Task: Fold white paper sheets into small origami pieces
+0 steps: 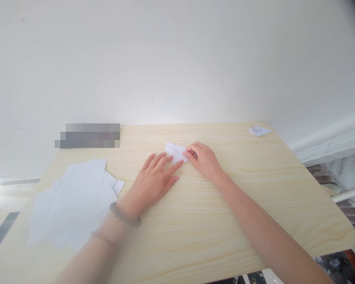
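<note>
A small folded piece of white paper (174,151) lies on the wooden table in front of me, with crease lines and layered flaps visible. My left hand (154,178) rests palm down beside it, fingers spread, with the index fingertip touching the paper's near edge. At the paper's right end, my right hand (203,158) is closed, thumb and index finger pinching that end. The fingers of my right hand cover the part of the paper they grip.
A pile of loose white sheets (77,197) lies at the table's left. A folded paper piece (259,130) sits at the far right corner. A blurred-out grey object (90,136) is at the back left. A white wall (177,63) stands behind the table (177,236).
</note>
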`<state>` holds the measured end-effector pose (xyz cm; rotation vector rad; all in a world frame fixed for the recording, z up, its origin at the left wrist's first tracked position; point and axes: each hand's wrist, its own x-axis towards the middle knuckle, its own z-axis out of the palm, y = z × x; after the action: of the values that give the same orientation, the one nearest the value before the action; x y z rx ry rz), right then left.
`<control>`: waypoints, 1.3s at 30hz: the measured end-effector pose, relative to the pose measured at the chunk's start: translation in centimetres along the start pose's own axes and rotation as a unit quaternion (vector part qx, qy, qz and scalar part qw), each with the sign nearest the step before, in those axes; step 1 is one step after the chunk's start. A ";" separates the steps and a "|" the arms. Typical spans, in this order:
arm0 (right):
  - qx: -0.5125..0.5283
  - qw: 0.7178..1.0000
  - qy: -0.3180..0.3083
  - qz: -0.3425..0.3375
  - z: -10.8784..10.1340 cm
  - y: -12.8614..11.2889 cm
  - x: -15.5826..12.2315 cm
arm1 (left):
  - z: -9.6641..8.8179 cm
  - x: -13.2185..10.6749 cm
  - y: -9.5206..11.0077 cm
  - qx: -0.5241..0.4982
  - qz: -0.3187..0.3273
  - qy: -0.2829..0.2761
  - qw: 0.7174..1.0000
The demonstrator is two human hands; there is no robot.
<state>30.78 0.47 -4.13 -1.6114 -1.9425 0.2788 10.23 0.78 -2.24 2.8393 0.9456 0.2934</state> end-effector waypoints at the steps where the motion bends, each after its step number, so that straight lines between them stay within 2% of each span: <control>1: -0.003 1.000 0.001 0.003 0.0 0.0 0.0 | 0.0 0.0 0.0 0.001 0.000 0.000 1.000; 11: -0.019 1.000 0.006 0.020 0.2 -0.3 0.2 | 0.3 -0.1 -0.1 0.007 0.003 0.013 1.000; 20: 0.049 0.999 -0.007 -0.012 -0.2 0.1 -0.1 | 0.2 0.1 0.0 0.000 0.004 0.024 1.000; 39: 0.022 0.999 0.010 0.041 0.4 -0.1 0.2 | -0.1 0.2 0.2 0.005 -0.006 0.008 1.000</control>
<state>30.44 0.74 -4.34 -1.6614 -1.8457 0.3339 10.53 0.74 -2.06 2.8428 0.9696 0.3113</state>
